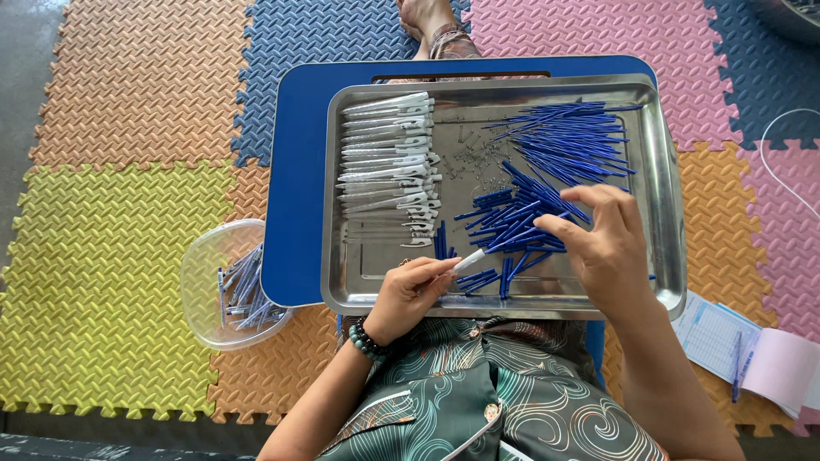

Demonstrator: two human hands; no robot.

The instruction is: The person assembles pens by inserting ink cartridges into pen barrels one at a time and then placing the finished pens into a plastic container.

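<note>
Two hands: both worked over a steel tray (666, 213) on a blue lap surface (295, 171).
Left hand (408, 294): pinched around a white pen barrel (468, 260) at the tray's near edge.
Right hand (602, 243): fingers curled down onto a heap of blue refills (512, 224), picking among them.
Tray's left side: white barrels (389, 162) in rows.
Floor: a clear bowl (201, 282) of pens beside the surface.
</note>
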